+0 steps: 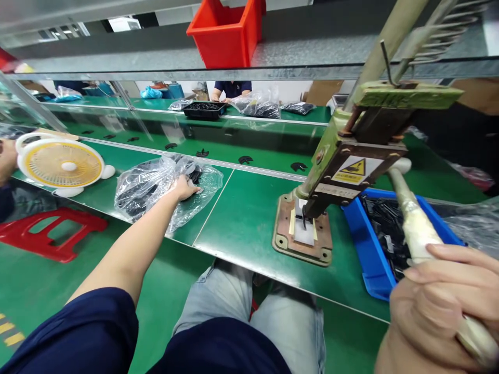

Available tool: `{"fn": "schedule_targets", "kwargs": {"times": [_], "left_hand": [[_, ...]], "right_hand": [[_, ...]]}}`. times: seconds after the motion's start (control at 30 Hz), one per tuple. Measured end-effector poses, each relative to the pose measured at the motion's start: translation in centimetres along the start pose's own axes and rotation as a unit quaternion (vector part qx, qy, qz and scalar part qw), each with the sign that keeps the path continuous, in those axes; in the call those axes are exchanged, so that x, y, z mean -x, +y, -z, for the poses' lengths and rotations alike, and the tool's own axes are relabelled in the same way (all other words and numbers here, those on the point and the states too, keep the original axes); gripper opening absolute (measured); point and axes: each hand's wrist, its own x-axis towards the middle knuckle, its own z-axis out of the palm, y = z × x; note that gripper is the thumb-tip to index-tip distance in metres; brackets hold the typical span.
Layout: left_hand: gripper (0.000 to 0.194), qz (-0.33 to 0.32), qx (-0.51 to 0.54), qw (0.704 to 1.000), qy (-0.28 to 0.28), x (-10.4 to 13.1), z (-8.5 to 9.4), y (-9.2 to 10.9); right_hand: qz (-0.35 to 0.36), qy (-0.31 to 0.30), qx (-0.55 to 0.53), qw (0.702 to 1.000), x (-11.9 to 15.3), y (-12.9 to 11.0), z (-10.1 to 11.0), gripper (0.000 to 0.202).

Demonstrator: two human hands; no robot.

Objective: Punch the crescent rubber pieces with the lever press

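My left hand (184, 188) reaches out to a clear plastic bag (134, 182) holding black plastic parts (195, 175). Its fingers are at the parts by the bag's mouth, mostly hidden, so I cannot tell whether one is gripped. My right hand (440, 306) is wrapped round the pale, taped lever (419, 228) of a green hand press (351, 161), close to the camera at lower right. Under the press head, a small dark part (305, 222) sits at the light block (304, 234) on the press base (280, 241).
Right of the press stands a blue bin (366, 259) of black parts. A white-and-yellow fan (64, 163) is at left. Curved black pieces (245, 159) lie spaced along the green strip behind. A red bin (222, 44) rests on the shelf above. Another person (233, 89) sits opposite.
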Motion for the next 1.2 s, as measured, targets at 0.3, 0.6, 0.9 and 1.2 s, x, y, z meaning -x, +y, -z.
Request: {"fn": "schedule_targets", "kwargs": {"times": [0.3, 0.6, 0.9, 1.2], "left_hand": [[0.027, -0.254, 0.157, 0.952, -0.066, 7.4, -2.3, 7.5], [0.034, -0.377, 0.232, 0.868, -0.223, 17.3, -9.8, 15.9], [0.037, -0.33, 0.292, 0.836, -0.327, 17.4, -8.1, 19.5], [0.037, -0.348, 0.309, 0.813, -0.349, 17.4, -10.0, 22.6]], "right_hand": [[0.077, -0.093, -0.072, 0.99, -0.3, -1.8, 0.0, 0.038], [0.055, -0.143, -0.054, 0.987, -0.7, -3.2, 0.6, 0.031], [0.06, -0.125, -0.048, 0.989, -0.5, -3.4, 0.2, 0.036], [0.039, -0.148, -0.038, 0.988, -0.5, -3.9, 0.7, 0.034]]}}
